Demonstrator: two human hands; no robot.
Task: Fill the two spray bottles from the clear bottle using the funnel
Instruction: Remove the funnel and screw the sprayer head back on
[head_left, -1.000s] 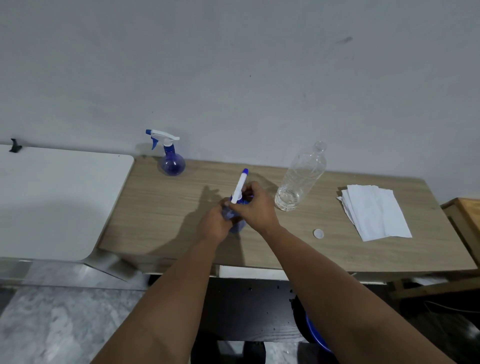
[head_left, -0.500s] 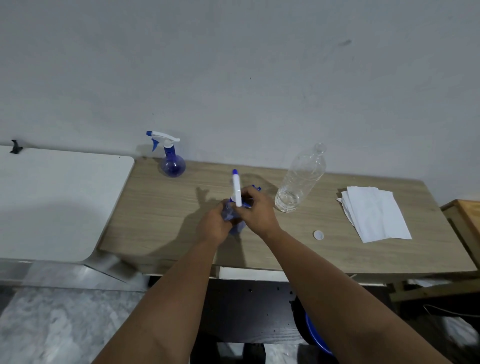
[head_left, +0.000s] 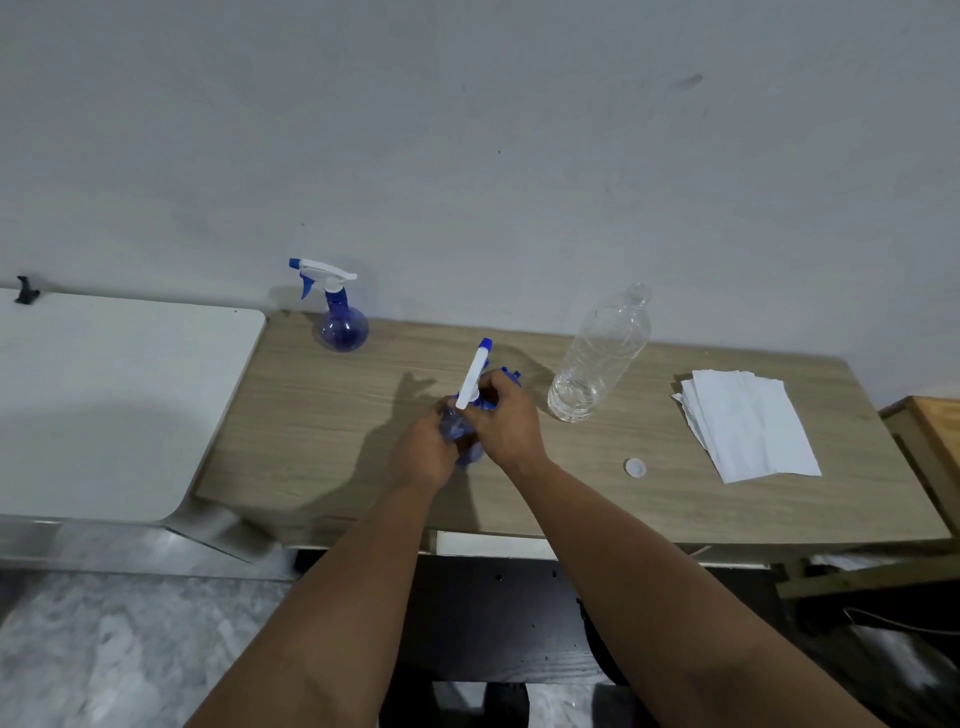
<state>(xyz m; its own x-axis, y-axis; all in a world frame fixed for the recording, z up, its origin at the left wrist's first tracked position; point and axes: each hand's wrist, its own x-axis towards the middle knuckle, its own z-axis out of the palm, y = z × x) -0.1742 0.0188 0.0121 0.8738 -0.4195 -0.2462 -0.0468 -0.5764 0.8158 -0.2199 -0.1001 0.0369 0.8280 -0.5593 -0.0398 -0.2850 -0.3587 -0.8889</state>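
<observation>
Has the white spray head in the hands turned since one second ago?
Yes. The white spray head swung toward the far spray bottle, then back toward the clear bottle.

The far spray bottle (head_left: 340, 325) has a translucent blue body and a white head with blue nozzle and trigger. The near spray bottle (head_left: 465, 431) is the same blue, its head white with a blue tip. The clear bottle (head_left: 597, 358) is colourless. The table (head_left: 322, 415) shows a light wood grain. The cap (head_left: 635, 467) and papers (head_left: 748, 423) are white.
</observation>
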